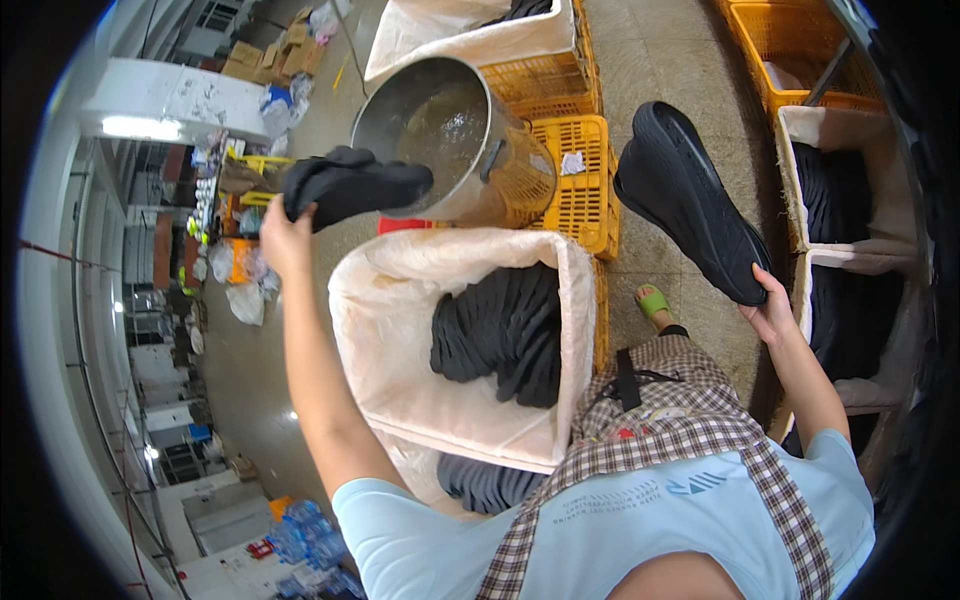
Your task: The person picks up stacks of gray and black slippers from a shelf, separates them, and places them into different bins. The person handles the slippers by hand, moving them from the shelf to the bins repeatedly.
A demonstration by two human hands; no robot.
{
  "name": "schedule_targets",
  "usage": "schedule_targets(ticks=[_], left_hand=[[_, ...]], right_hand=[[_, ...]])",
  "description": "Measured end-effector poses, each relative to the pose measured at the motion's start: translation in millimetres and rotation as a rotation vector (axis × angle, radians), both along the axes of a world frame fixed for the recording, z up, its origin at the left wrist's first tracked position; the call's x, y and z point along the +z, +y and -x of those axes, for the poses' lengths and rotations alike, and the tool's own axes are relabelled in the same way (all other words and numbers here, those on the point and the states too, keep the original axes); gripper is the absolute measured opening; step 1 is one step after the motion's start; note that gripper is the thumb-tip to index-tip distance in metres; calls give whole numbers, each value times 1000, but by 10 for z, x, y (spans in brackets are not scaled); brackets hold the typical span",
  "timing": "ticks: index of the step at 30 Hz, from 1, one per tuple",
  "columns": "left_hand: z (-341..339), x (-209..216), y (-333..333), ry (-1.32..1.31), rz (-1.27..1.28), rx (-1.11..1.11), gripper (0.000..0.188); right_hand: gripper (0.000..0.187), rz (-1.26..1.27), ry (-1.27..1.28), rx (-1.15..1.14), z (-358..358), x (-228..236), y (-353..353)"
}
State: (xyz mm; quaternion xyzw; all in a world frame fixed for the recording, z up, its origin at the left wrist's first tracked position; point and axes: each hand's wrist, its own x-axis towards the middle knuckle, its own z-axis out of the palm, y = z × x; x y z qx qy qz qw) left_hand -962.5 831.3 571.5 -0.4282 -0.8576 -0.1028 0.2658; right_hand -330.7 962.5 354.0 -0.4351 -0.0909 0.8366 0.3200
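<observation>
My left hand [287,238] is raised at the left, closed on the end of black shoe soles [355,187]; I cannot tell how many are in it. They are held out in front of the big metal drum [505,185], which has liquid in it. On the right, my right hand [772,308] pinches the end of a large black shoe sole [690,205], held over the floor with its other end pointing away from me. Between my arms stands a crate with a cream cloth lining [385,370]. Packed rows of black soles [505,335] lie inside it.
Yellow plastic crates [585,205] stand beside the drum, one with white scraps on it. Another lined crate [470,35] is behind it. More lined crates of black soles [855,300] line the right side. Cardboard boxes [275,55] and bags lie at the far left.
</observation>
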Motion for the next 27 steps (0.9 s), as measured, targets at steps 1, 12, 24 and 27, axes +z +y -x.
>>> schedule_targets(ticks=[1, 12, 24, 27], left_hand=[[-15, 96, -168, 35, -21, 15, 47], [-443, -56, -2103, -79, 142, 144, 53], [-281, -3874, -2053, -648, 865, 386, 27], [-289, -4322, -1880, -696, 842, 396, 32]], right_hand=[[41, -18, 75, 8, 3, 4, 4], [44, -35, -42, 146, 294, -27, 58], [37, -90, -330, 434, 1071, 66, -356], [37, -90, -437, 417, 1309, 114, -491]])
